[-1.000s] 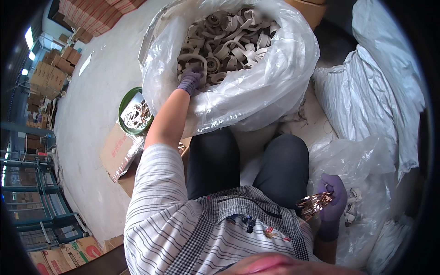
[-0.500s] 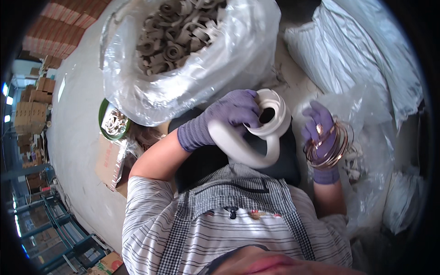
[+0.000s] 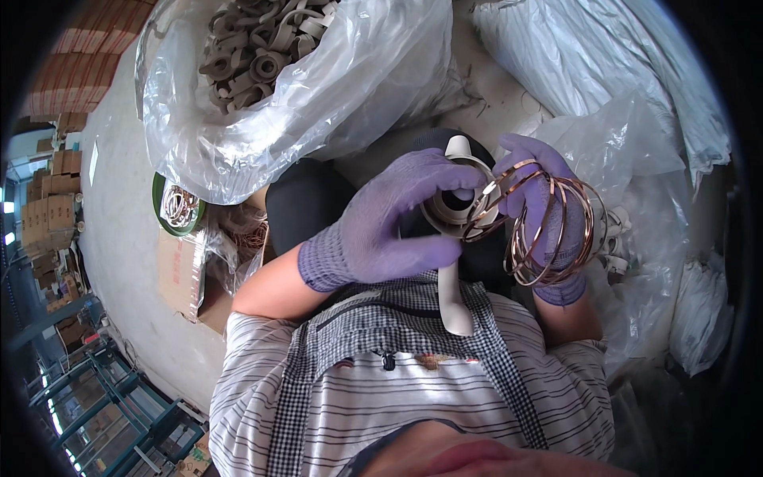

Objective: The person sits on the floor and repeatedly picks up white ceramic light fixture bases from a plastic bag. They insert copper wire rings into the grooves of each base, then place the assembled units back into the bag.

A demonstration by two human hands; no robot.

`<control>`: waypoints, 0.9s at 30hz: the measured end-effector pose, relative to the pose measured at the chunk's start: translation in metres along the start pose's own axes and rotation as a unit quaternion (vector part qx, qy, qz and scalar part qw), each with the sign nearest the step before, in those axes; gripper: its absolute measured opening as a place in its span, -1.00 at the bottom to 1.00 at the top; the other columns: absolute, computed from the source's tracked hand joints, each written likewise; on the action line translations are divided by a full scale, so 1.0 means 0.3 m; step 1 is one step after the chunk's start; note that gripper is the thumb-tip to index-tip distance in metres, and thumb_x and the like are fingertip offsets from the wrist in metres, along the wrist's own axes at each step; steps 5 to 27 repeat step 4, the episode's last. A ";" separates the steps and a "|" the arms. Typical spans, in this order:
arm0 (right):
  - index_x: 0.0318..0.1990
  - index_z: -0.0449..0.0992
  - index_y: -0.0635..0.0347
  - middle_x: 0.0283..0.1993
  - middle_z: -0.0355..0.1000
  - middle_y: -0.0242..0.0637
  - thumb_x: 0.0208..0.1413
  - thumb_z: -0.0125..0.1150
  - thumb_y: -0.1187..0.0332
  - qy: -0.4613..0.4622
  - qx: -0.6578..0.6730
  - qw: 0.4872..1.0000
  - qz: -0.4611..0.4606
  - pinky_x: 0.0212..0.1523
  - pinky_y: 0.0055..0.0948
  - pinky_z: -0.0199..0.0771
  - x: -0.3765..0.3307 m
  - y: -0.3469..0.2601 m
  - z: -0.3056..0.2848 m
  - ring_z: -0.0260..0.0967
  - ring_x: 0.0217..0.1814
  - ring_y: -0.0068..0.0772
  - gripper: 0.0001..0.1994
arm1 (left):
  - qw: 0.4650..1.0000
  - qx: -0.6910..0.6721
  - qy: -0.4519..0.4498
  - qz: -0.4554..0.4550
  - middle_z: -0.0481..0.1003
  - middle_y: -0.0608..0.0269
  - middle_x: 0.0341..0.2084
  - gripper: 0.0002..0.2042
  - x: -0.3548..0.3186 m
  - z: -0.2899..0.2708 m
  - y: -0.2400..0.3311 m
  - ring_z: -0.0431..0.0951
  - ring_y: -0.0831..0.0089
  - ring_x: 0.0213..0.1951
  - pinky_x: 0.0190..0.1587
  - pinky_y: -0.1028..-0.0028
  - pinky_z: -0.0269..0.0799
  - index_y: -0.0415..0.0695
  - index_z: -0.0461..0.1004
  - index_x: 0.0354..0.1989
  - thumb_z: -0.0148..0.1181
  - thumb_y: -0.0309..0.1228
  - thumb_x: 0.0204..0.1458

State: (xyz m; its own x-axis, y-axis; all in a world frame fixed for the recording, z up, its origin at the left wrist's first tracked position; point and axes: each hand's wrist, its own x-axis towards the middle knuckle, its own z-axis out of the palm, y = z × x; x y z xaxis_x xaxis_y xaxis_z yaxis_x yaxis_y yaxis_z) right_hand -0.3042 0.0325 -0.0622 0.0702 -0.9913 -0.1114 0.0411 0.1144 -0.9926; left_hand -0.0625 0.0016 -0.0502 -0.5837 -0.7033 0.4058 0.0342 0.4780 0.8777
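Observation:
An off-white plastic collar with a long curved handle (image 3: 451, 306) stands over my lap, its round opening facing up and its handle toward my apron. My left hand (image 3: 401, 219), in a purple knit glove, is beside the collar with thumb and fingers spread apart around its left side. Several thin copper-coloured metal rings (image 3: 520, 258) hang around my gloved right hand (image 3: 544, 203). The right fingers are bent on some of these rings at the collar's right edge, and part of the rings reaches over the opening. The left fingertips partly hide the collar.
A clear plastic bag (image 3: 350, 111) full of grey-beige parts stands ahead. At left are a green round tray (image 3: 195, 224) of shiny rings and an opened cardboard box (image 3: 181, 274). White sacks (image 3: 588, 63) and a clear bag (image 3: 644, 215) of white parts lie at right.
The handled collar has turned, its handle now pointing toward me. My left hand has let go and spread its fingers. My right hand has brought the rings left to the collar.

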 end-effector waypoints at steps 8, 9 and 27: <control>0.36 0.33 0.30 0.06 0.56 -0.17 0.39 0.15 0.28 -0.003 -0.040 0.999 0.005 -0.09 -0.62 0.53 -0.010 -0.039 0.033 0.53 -0.06 -0.53 -0.53 | 0.988 -0.070 -0.004 -0.140 0.58 0.07 -0.02 -0.48 -0.036 0.031 -0.041 0.54 0.23 0.04 0.29 0.25 0.24 -0.17 0.56 0.11 0.46 -0.16 0.01; 0.36 0.33 0.30 0.06 0.56 -0.17 0.39 0.15 0.28 -0.003 -0.040 0.999 0.005 -0.09 -0.62 0.53 -0.010 -0.039 0.033 0.53 -0.06 -0.53 -0.53 | 0.988 -0.070 -0.004 -0.140 0.58 0.07 -0.02 -0.48 -0.036 0.031 -0.041 0.54 0.23 0.04 0.29 0.25 0.24 -0.17 0.56 0.11 0.46 -0.16 0.01; 0.36 0.33 0.30 0.06 0.56 -0.17 0.39 0.15 0.28 -0.003 -0.040 0.999 0.005 -0.09 -0.62 0.53 -0.010 -0.039 0.033 0.53 -0.06 -0.53 -0.53 | 0.988 -0.070 -0.004 -0.140 0.58 0.07 -0.02 -0.48 -0.036 0.031 -0.041 0.54 0.23 0.04 0.29 0.25 0.24 -0.17 0.56 0.11 0.46 -0.16 0.01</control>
